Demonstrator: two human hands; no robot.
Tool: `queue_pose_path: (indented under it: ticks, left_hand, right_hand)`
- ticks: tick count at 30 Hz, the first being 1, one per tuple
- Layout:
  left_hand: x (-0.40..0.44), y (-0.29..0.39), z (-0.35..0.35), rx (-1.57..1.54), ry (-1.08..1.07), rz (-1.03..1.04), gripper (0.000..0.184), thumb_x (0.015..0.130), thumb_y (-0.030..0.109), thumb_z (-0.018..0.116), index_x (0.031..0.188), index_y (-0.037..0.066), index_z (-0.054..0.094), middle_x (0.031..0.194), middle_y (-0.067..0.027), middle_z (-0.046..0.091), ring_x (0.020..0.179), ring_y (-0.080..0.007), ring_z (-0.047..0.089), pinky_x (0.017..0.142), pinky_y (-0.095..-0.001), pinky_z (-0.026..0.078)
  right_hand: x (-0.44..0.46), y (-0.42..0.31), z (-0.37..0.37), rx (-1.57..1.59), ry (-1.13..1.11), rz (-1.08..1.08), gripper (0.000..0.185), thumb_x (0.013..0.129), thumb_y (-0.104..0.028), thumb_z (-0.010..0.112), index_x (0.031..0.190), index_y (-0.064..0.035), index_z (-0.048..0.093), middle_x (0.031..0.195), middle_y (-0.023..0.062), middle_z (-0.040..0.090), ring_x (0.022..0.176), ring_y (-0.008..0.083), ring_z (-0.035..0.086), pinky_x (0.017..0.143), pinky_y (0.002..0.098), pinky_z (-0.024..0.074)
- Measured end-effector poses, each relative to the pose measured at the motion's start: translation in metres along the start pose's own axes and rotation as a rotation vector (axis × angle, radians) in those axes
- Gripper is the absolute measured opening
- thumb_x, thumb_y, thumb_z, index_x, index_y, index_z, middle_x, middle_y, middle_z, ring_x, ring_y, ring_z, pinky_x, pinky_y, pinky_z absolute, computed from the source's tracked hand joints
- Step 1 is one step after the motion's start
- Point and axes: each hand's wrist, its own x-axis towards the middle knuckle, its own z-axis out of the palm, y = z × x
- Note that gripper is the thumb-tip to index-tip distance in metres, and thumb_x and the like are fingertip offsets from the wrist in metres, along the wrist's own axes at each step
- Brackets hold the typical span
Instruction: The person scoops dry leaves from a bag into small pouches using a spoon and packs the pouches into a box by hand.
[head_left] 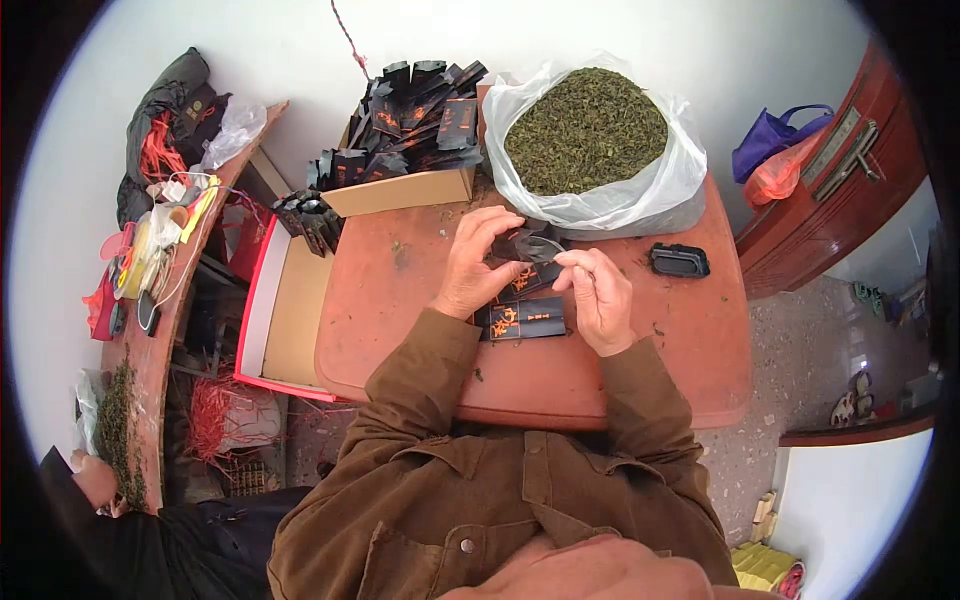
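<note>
Near the middle of the red-brown table (pixel 400 345), my left hand (pixel 478 262) grips a small black packet (pixel 515 245) between thumb and fingers. My right hand (pixel 598 295) pinches the handle of a small metal spoon (pixel 546 243), whose front end is at the packet's mouth. Black packets with orange lettering (pixel 527 318) lie flat just below my hands. Behind them stands an open clear plastic bag (pixel 640 208) full of dried green leaves (pixel 585 130). A small black tray (pixel 680 261) lies right of my right hand.
A cardboard box (pixel 400 193) piled with black packets (pixel 405 120) stands at the back left. An open red-edged box (pixel 285 300) is left of the table. Another person's hand (pixel 95 480) is beside leaves on the side table (pixel 150 370). A door (pixel 830 200) is at right.
</note>
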Motion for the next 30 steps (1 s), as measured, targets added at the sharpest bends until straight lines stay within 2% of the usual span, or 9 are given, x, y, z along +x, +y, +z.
queue_pose_path:
  ticks: [2, 6, 9, 14, 17, 21, 24, 26, 30]
  left_hand:
    - [0.001, 0.003, -0.001, 0.115, 0.026, 0.047, 0.063, 0.055, 0.001, 0.086, 0.115, 0.009, 0.066, 0.114, -0.0079, 0.06, 0.111, -0.0299, 0.055, 0.096, -0.0392, 0.047]
    - [-0.003, -0.003, 0.001, 0.047, 0.045, -0.036, 0.06, 0.055, 0.004, 0.086, 0.112, 0.01, 0.067, 0.112, -0.0071, 0.058, 0.109, -0.0291, 0.054, 0.096, -0.0398, 0.045]
    - [-0.002, -0.009, 0.001, -0.004, 0.061, -0.104, 0.057, 0.058, 0.005, 0.086, 0.112, 0.01, 0.067, 0.113, -0.0074, 0.058, 0.109, -0.0287, 0.054, 0.095, -0.0397, 0.045]
    - [-0.005, -0.02, 0.006, -0.084, 0.092, -0.194, 0.053, 0.063, 0.005, 0.086, 0.112, 0.01, 0.067, 0.112, -0.0073, 0.059, 0.108, -0.028, 0.054, 0.096, -0.0387, 0.046]
    - [-0.006, -0.026, 0.002, -0.165, 0.046, -0.275, 0.051, 0.075, 0.002, 0.082, 0.121, 0.005, 0.061, 0.12, -0.0038, 0.05, 0.114, -0.0156, 0.055, 0.095, -0.0314, 0.05]
    - [-0.003, -0.021, 0.001, -0.335, 0.084, -0.362, 0.051, 0.076, 0.001, 0.081, 0.122, 0.005, 0.06, 0.119, -0.0031, 0.049, 0.112, -0.0151, 0.056, 0.093, -0.0307, 0.052]
    - [-0.003, -0.035, 0.006, -0.287, 0.11, -0.351, 0.05, 0.074, 0.005, 0.082, 0.12, 0.005, 0.062, 0.116, -0.0041, 0.052, 0.111, -0.0181, 0.056, 0.094, -0.0325, 0.05]
    - [-0.004, -0.033, 0.007, -0.253, 0.151, -0.357, 0.048, 0.07, 0.011, 0.084, 0.114, 0.007, 0.066, 0.11, -0.0068, 0.057, 0.11, -0.0236, 0.055, 0.097, -0.0365, 0.046]
    - [-0.004, -0.033, 0.006, -0.291, 0.163, -0.388, 0.047, 0.07, 0.012, 0.085, 0.113, 0.007, 0.066, 0.11, -0.0073, 0.057, 0.11, -0.0249, 0.055, 0.097, -0.0375, 0.046]
  right_hand:
    - [0.0, 0.0, 0.0, -0.003, 0.006, 0.002, 0.017, 0.101, -0.007, 0.052, 0.109, -0.0021, 0.065, 0.077, 0.0081, 0.06, 0.068, 0.0178, 0.062, 0.062, 0.0301, 0.0492]
    - [0.001, -0.001, 0.002, -0.003, 0.023, -0.049, 0.017, 0.101, -0.007, 0.052, 0.112, -0.0021, 0.064, 0.077, 0.0077, 0.062, 0.068, 0.0188, 0.063, 0.061, 0.0304, 0.0491]
    - [0.0, 0.0, 0.0, -0.006, 0.08, -0.036, 0.019, 0.103, -0.01, 0.05, 0.112, -0.0013, 0.063, 0.079, 0.0071, 0.065, 0.066, 0.0141, 0.06, 0.059, 0.0278, 0.0477]
    - [-0.003, -0.001, -0.005, 0.195, 0.239, 0.166, 0.023, 0.106, -0.017, 0.045, 0.115, -0.0008, 0.059, 0.082, 0.0051, 0.069, 0.064, 0.0043, 0.049, 0.058, 0.0208, 0.0418]
    - [0.002, 0.005, -0.011, 0.277, 0.384, 0.212, 0.024, 0.107, -0.019, 0.042, 0.117, -0.0015, 0.054, 0.08, 0.0042, 0.068, 0.061, 0.0046, 0.048, 0.058, 0.0203, 0.0404]
    - [0.011, 0.014, -0.024, 0.338, 0.49, 0.285, 0.024, 0.108, -0.022, 0.042, 0.113, -0.0023, 0.054, 0.077, 0.0045, 0.067, 0.059, 0.005, 0.048, 0.056, 0.0202, 0.0397]
    - [0.027, 0.023, -0.033, 0.305, 0.473, 0.331, 0.024, 0.107, -0.023, 0.044, 0.111, -0.0023, 0.056, 0.075, 0.004, 0.067, 0.057, 0.0046, 0.049, 0.054, 0.0202, 0.0391]
    - [0.047, 0.024, -0.039, 0.148, 0.414, 0.314, 0.023, 0.105, -0.022, 0.047, 0.105, -0.0018, 0.057, 0.073, 0.0043, 0.067, 0.057, 0.0058, 0.051, 0.054, 0.0222, 0.0415]
    - [0.098, 0.002, -0.04, -0.248, 0.165, 0.35, 0.026, 0.102, -0.023, 0.051, 0.095, 0.0003, 0.06, 0.067, 0.0069, 0.066, 0.056, 0.0116, 0.057, 0.056, 0.0283, 0.0476]
